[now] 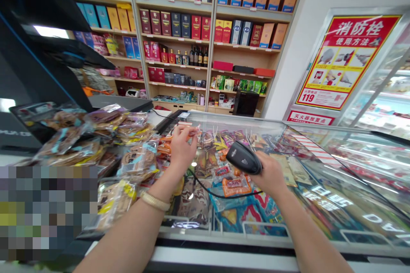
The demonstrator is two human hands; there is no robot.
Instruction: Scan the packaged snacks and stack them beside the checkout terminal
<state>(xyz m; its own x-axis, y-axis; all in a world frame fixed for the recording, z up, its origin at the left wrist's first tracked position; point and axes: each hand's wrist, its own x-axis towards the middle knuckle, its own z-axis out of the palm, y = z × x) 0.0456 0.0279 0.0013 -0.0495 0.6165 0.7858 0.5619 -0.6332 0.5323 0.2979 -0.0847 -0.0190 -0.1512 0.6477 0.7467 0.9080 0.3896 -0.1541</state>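
My left hand point(182, 146) is raised over the glass freezer lid point(320, 166), fingers pinched on a thin orange snack stick point(192, 133). A beaded bracelet sits on that wrist. My right hand point(270, 175) grips a black handheld barcode scanner point(244, 158), its head pointing left toward the stick. The scanner's black cable point(208, 190) loops across the glass below both hands. Several small orange and red snack packets point(235, 185) lie on the lid under the scanner.
A heap of clear-wrapped snack packs point(96, 136) covers the counter at left, beside a black till screen point(28, 59). Shelves of boxed bottles point(179, 25) fill the back wall. A red fire-hydrant poster point(349, 59) hangs at right above more freezer glass.
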